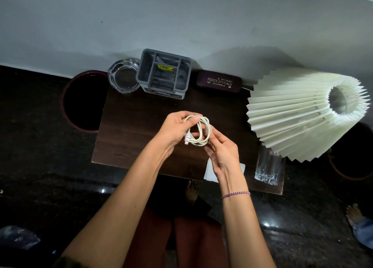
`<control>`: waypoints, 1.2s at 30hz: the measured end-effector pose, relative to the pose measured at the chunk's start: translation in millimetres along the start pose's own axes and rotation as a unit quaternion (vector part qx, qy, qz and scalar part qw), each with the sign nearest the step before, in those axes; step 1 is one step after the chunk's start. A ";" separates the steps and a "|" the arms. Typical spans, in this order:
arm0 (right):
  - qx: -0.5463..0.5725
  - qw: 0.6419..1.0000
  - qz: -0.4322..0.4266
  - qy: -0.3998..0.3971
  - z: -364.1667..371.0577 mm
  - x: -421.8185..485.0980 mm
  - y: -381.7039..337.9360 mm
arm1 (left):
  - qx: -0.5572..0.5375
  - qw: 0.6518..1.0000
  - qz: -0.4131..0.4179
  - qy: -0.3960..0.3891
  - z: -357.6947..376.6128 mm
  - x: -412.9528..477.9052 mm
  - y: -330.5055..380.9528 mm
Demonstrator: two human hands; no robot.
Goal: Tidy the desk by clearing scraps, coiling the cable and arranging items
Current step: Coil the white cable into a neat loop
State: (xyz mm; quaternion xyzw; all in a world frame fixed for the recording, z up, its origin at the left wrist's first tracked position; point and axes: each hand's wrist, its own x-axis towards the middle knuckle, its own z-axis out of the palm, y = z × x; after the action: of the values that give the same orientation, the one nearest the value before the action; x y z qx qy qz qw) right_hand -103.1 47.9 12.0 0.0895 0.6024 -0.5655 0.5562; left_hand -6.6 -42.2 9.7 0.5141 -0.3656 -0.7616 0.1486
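Note:
A white braided cable is wound into a small coil above the middle of the dark wooden desk. My left hand pinches the coil's top and left side, with a plug end hanging at its lower left. My right hand holds the coil from the right and below. A white paper scrap lies on the desk's near edge, partly hidden under my right wrist.
Along the wall stand a glass ashtray, a grey desk organiser and a dark spectacle case. A pleated cream lampshade overhangs the desk's right side, above a drinking glass. A dark round bin stands on the floor at left.

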 end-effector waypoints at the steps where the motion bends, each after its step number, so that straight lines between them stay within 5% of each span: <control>1: -0.046 0.999 -0.021 0.012 0.8 0.7 -1.0 | 0.023 0.999 0.013 0.018 0.1 0.3 -1.4; 8: -0.234 0.969 -0.080 0.020 8.0 3.9 -6.4 | 0.298 0.926 0.138 0.188 1.4 -0.8 -8.0; 12: -0.251 0.965 -0.076 -0.029 9.5 0.5 -10.0 | 0.353 0.890 0.183 0.222 5.0 -3.2 -10.0; 20: -0.328 0.938 -0.115 0.001 9.2 6.7 -6.4 | 0.434 0.824 0.253 0.260 13.3 -7.4 -19.7; 29: -0.293 0.950 -0.064 -0.082 6.5 11.1 -5.5 | 0.478 0.789 0.298 0.246 14.6 -9.4 -23.7; 36: -0.397 0.894 -0.202 -0.043 9.2 5.4 -3.6 | 0.420 0.841 0.253 0.227 5.9 1.6 -28.6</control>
State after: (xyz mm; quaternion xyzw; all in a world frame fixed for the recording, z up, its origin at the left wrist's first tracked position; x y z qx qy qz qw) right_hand -102.4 36.6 12.3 -0.2866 0.7576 -0.3831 0.4441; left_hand -8.3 -21.0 -10.5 0.5754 -0.7240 -0.3323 0.1851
